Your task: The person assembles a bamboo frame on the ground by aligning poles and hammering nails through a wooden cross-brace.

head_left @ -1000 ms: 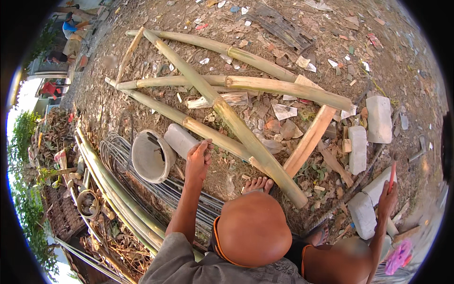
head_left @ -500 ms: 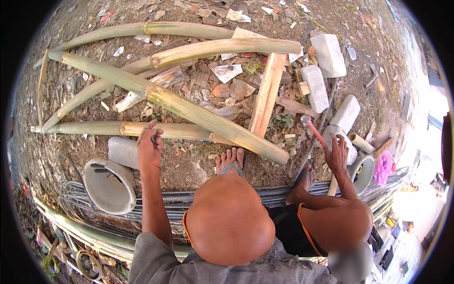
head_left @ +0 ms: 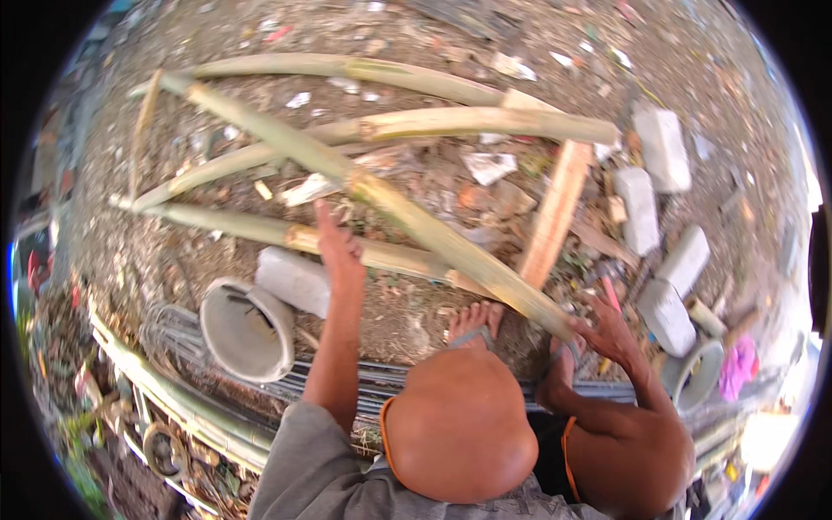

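Several green bamboo poles lie crossed on the dirt. My left hand [head_left: 338, 247] rests with fingers stretched flat on the near horizontal pole [head_left: 243, 227], just where the long diagonal pole [head_left: 416, 221] passes over it. At the diagonal pole's lower end, my right hand [head_left: 609, 328] touches the cut tip with a thin red stick [head_left: 612, 295] between its fingers. My bent knees [head_left: 459, 425] fill the lower middle, and one sandalled foot [head_left: 472, 322] shows beneath the poles.
A wooden plank [head_left: 555, 212] leans across the poles on the right. Grey concrete blocks [head_left: 640, 204] lie beyond it and one block [head_left: 295, 279] sits near my left arm. A grey round tub [head_left: 247, 329] and a bundle of steel rods [head_left: 347, 381] lie close by.
The view has swung, so the poles now sit differently in the picture. My left hand has stayed on the near pole. My right hand has dropped onto the diagonal pole's end.
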A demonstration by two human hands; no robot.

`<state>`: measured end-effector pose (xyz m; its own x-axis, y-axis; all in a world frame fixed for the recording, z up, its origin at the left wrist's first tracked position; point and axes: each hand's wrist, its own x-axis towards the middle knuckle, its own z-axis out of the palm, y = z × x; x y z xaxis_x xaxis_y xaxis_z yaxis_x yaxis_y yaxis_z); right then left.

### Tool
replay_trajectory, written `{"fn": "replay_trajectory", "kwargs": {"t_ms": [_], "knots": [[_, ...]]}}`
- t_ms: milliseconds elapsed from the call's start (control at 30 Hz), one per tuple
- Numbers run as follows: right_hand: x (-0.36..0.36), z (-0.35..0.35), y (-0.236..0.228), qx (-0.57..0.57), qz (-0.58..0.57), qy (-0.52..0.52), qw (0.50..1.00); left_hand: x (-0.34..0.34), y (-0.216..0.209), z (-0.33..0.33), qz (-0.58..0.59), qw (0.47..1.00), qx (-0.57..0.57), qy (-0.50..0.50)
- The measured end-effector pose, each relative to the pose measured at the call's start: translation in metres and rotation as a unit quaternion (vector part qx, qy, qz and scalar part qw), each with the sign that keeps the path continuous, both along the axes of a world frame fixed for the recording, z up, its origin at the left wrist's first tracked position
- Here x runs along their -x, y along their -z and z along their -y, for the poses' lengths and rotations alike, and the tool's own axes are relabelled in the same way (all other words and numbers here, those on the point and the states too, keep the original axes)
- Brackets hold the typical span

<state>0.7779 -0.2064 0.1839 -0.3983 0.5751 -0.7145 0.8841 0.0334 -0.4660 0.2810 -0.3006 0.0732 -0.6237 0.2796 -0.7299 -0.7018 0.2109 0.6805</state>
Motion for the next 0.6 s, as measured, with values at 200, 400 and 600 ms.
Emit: {"fn": "replay_trajectory", "kwargs": {"t_ms": [200,400,600], "knots": [[0.01,0.014,0.037,0.083,-0.092,0.005,0.992,0.012,-0.012,-0.042,-0.091,0.995,0.045,0.004],[0.02,0.003,0.036,0.222,-0.096,0.013,0.97,-0.001,-0.009,-0.035,-0.116,0.991,0.061,0.012],[0.014,0.005,0.032,0.22,-0.133,-0.009,0.966,-0.016,-0.019,-0.052,-0.084,0.996,0.02,-0.001]]}}
